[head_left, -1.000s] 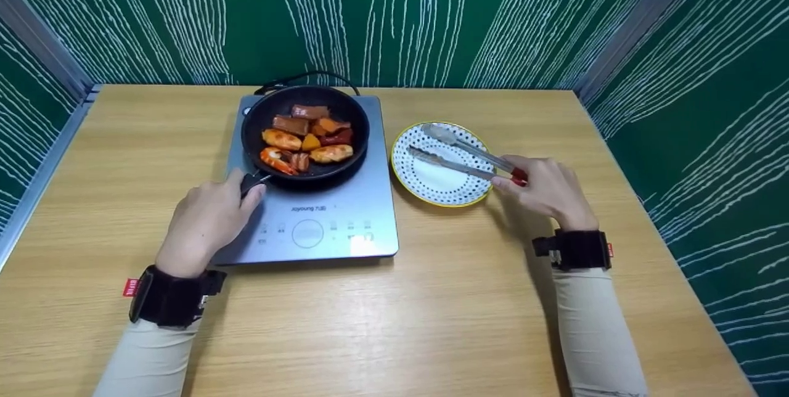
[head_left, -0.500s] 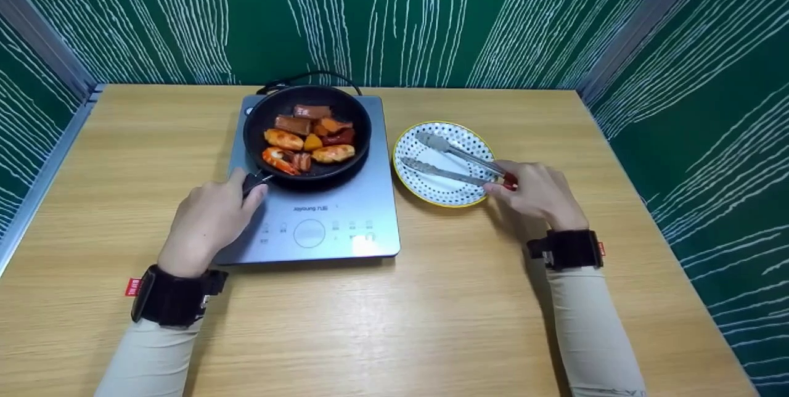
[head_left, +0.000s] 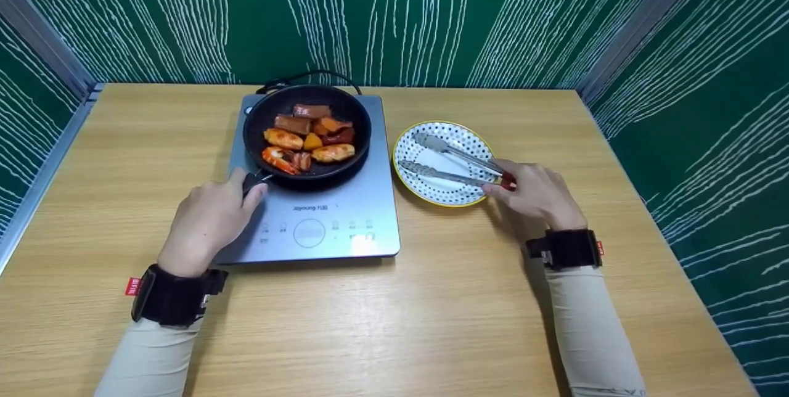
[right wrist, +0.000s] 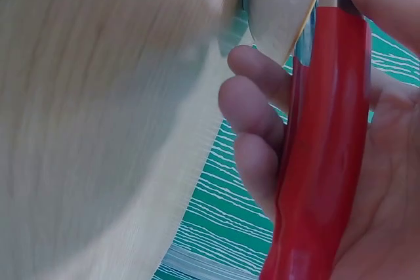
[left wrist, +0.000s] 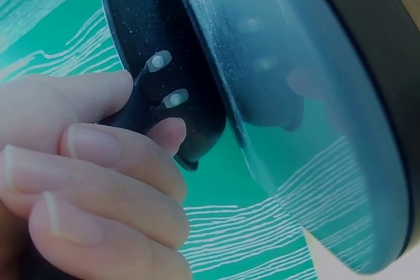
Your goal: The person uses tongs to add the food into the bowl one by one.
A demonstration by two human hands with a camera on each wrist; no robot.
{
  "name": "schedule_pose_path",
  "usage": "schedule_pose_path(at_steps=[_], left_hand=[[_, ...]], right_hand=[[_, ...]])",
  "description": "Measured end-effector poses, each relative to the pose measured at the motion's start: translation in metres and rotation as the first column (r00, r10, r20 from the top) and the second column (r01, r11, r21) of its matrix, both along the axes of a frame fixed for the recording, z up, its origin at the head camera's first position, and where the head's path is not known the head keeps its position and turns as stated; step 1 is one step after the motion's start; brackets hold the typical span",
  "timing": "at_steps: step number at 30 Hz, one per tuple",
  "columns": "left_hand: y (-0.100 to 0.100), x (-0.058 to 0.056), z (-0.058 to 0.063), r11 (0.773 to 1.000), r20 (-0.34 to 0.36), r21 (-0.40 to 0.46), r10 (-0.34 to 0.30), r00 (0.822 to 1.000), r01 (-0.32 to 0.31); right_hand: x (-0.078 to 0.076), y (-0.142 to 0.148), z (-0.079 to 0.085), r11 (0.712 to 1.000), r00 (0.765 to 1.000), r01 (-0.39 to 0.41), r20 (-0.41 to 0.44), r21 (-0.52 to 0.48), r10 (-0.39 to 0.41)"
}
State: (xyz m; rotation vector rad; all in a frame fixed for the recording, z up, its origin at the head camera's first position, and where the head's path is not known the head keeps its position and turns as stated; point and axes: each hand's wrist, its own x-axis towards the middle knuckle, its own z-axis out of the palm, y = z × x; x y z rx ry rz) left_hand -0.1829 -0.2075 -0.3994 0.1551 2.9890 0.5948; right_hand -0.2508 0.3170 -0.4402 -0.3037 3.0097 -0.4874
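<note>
My left hand (head_left: 209,218) grips the black handle (left wrist: 131,113) of a frying pan (head_left: 259,153) on a silver induction cooktop (head_left: 357,206). Inside the pan lie sausage pieces (head_left: 293,124), a shrimp (head_left: 280,161), two browned oval pieces (head_left: 333,153) and orange chunks (head_left: 313,141). To the right, my right hand (head_left: 539,193) holds metal tongs (head_left: 444,175) by their red handles (right wrist: 328,129), fingers curled round them in the right wrist view. The tongs' arms are spread apart above a white plate with black dots and a yellow rim (head_left: 441,198), with nothing between the tips.
Cooktop and plate stand side by side on a light wooden table (head_left: 382,323). A black cord (head_left: 333,73) runs behind the pan. Green panels with white lines (head_left: 394,21) border the table at the back and sides.
My right hand has shifted slightly left with the tongs, whose tips now sit farther left over the plate. The left hand and pan stay in place.
</note>
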Motion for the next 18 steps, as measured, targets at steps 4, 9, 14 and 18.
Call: schedule_pose_path(at_steps=[4, 9, 14, 18], left_hand=[[0.0008, 0.0004, 0.0001, 1.000, 0.007, 0.002, 0.003, 1.000, -0.003], [0.0016, 0.0008, 0.0001, 1.000, 0.006, 0.003, 0.004, 1.000, -0.004], [0.0011, 0.0016, 0.0001, 1.000, -0.018, -0.004, -0.003, 1.000, 0.003], [0.0007, 0.0029, -0.0002, 1.000, -0.014, 0.009, 0.001, 1.000, -0.001]], right_hand=[[0.0000, -0.0004, 0.0009, 1.000, 1.000, 0.007, 0.012, -0.003, -0.007], [-0.0006, -0.0005, 0.0005, 1.000, 1.000, 0.001, 0.006, 0.000, -0.001], [-0.0021, -0.0008, -0.0009, 1.000, 1.000, -0.011, -0.005, -0.015, 0.011], [-0.0028, -0.0021, -0.0005, 1.000, 1.000, -0.002, 0.013, -0.023, 0.003]])
